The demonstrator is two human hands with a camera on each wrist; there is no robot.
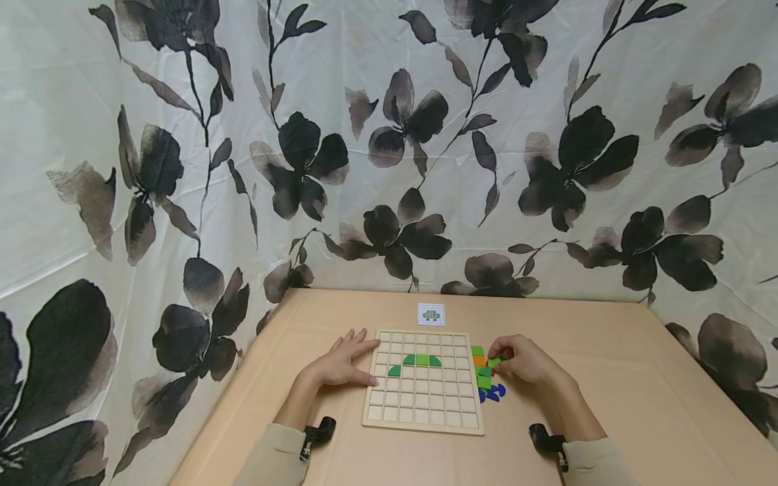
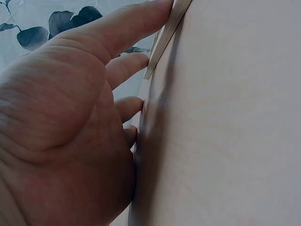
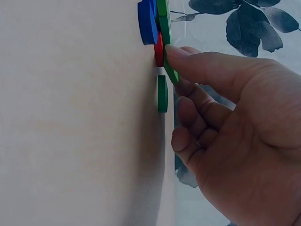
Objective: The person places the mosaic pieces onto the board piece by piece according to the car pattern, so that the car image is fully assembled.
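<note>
On the worktop, centre: wooden grid board, with green pieces set in an arc in its upper rows. At the board's 9 o'clock: my left hand, fingers straight and flat, fingertips resting on the board's edge, holding nothing. At its 3 o'clock: loose pieces, green, orange and blue, in a pile. My right hand is on that pile, fingers curled, pinching a green piece. At 12 o'clock, apart: a small pattern card.

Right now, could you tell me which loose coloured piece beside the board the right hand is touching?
A green piece: the right hand has its fingertips on it; the blue pieces lie untouched, nearer the person.
</note>
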